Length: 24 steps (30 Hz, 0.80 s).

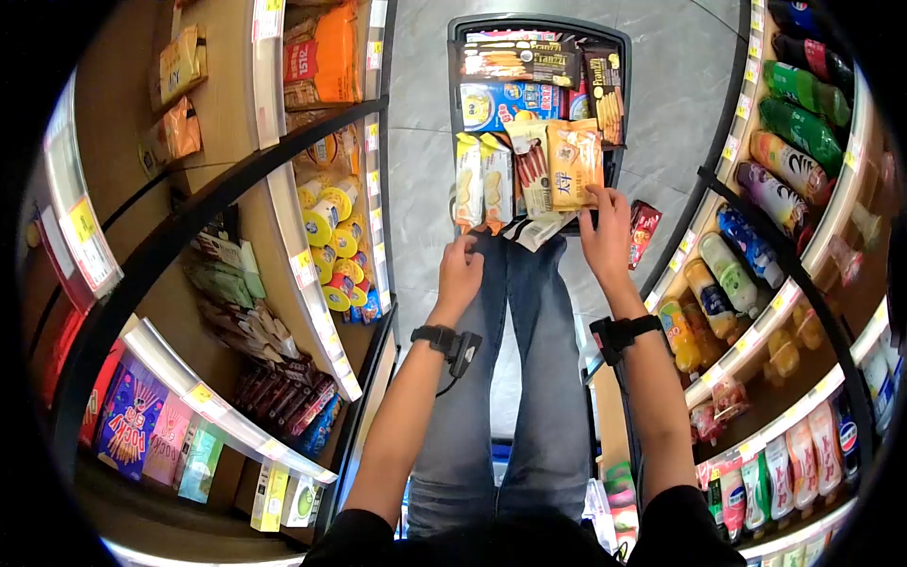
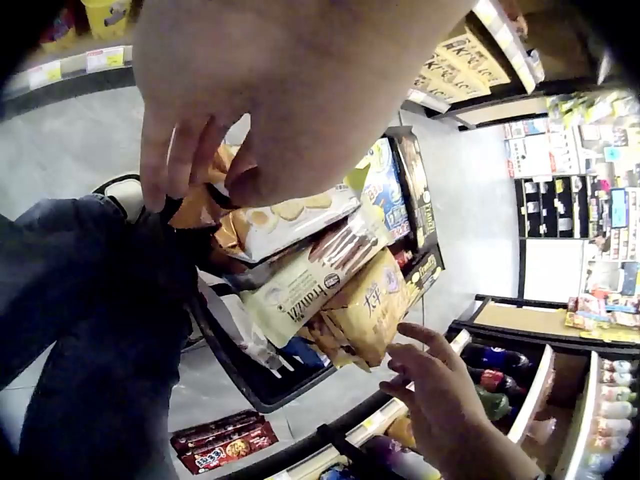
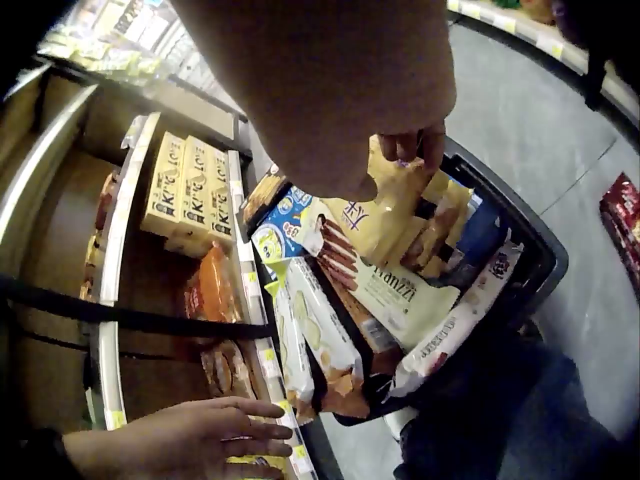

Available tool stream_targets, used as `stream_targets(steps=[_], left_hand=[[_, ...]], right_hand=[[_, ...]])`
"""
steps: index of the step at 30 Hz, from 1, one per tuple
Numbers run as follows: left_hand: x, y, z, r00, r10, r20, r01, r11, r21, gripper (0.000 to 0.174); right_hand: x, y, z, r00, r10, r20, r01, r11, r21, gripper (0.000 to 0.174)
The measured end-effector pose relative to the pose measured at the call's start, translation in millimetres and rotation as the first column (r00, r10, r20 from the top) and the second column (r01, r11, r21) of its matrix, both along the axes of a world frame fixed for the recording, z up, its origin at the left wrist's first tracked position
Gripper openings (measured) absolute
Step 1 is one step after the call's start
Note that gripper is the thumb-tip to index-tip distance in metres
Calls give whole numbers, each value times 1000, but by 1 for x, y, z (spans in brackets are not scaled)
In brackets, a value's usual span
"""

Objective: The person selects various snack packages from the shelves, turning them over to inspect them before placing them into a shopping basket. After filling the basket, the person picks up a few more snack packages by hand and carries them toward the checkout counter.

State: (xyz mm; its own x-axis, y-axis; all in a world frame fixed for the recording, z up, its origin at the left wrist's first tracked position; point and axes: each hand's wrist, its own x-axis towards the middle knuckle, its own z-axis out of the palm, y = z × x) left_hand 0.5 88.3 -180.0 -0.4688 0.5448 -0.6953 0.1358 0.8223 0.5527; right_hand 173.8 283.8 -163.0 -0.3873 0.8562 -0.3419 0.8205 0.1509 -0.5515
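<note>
My right hand (image 1: 609, 231) is at the lower right corner of a yellow cracker pack (image 1: 574, 165), fingertips right at its edge and fingers loosely bent. That pack lies on top of the goods in a black basket (image 1: 625, 57). My left hand (image 1: 460, 279) is by the orange ends of two white biscuit packs (image 1: 496, 184), its fingers extended and loose in the right wrist view. Between these and the cracker pack sits a cream Franzzi pack (image 2: 320, 280) with brown sticks printed on it. Dark Franzzi packs (image 1: 520, 64) and a blue pack (image 1: 510, 104) lie farther back.
The basket stands on grey floor tiles (image 1: 416, 57) in front of my legs. Red packs (image 1: 644, 231) lie on the floor to its right. Snack shelves (image 1: 312, 274) line the left side, with yellow tubs (image 1: 331, 227). Drink bottles (image 1: 803, 90) fill the right shelves.
</note>
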Motion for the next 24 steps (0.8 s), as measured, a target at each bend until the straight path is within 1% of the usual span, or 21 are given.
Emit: stream_targets(steps=[2, 3, 4, 5, 6, 7, 8, 10, 11, 13, 16, 17, 18, 19, 20, 21, 22, 23, 24], left_hand=[[-4, 25, 1, 996, -51, -71, 49, 998, -32, 29], [-7, 34, -2, 993, -44, -109, 43, 999, -8, 29], [-10, 44, -5, 989, -34, -145, 37, 999, 18, 30], [-13, 53, -9, 983, -20, -181, 29, 999, 46, 30], [-18, 62, -9, 967, -74, -243, 69, 997, -32, 33], [-23, 68, -11, 963, -101, -250, 103, 995, -8, 34], [-28, 73, -13, 958, -127, -258, 135, 991, 16, 34], [-36, 78, -15, 950, -174, -261, 187, 982, 27, 36], [-36, 79, -15, 961, -145, -236, 152, 988, 11, 35], [-36, 77, -16, 978, -82, -191, 80, 997, -17, 33], [-30, 66, -11, 972, -94, -215, 108, 993, 53, 30], [-27, 62, -10, 979, -48, -197, 68, 993, 95, 26], [-23, 50, -16, 967, -75, -243, 118, 978, 170, 23], [-21, 51, -8, 984, -70, -165, 91, 987, 129, 22], [-18, 50, 3, 992, -9, -128, 32, 983, 179, 23], [-15, 40, 0, 991, 18, -130, 14, 971, 241, 25], [-15, 34, 4, 986, 32, -162, 5, 975, 223, 26], [-16, 30, 10, 993, 60, -96, -45, 987, 157, 25], [-13, 24, 13, 988, 107, -114, -91, 985, 145, 25]], right_hand=[[-3, 6, -5, 1000, -11, -14, 12, 999, 30, 35], [-6, 10, -8, 1000, -16, -21, 17, 999, 46, 35], [-10, 15, -12, 999, -25, -33, 25, 1000, 17, 36], [-14, 22, -18, 998, -16, -55, 18, 999, 38, 36], [-20, 31, -20, 997, -7, -73, 12, 998, 57, 36], [-26, 41, -20, 996, 1, -89, 6, 997, 75, 37], [-33, 55, -21, 994, 39, -99, -26, 991, 130, 37], [-47, 82, -32, 996, 80, -48, -71, 982, 173, 43], [-56, 97, -39, 994, 102, -25, -95, 976, 195, 47], [-74, 125, -49, 978, 200, 50, -207, 942, 266, 53], [-97, 148, -64, 925, 331, 185, -375, 869, 323, 63], [-106, 151, -72, 901, 375, 221, -430, 840, 331, 66], [-111, 154, -87, 865, 390, 316, -488, 803, 343, 63], [-116, 157, -77, 843, 422, 334, -516, 809, 282, 54], [-119, 158, -79, 822, 469, 324, -558, 777, 290, 49], [-119, 160, -94, 814, 505, 287, -579, 741, 340, 49], [-121, 160, -95, 820, 496, 286, -570, 754, 325, 48], [-125, 162, -90, 809, 508, 295, -578, 779, 244, 54], [-125, 163, -91, 779, 527, 340, -616, 744, 258, 60]])
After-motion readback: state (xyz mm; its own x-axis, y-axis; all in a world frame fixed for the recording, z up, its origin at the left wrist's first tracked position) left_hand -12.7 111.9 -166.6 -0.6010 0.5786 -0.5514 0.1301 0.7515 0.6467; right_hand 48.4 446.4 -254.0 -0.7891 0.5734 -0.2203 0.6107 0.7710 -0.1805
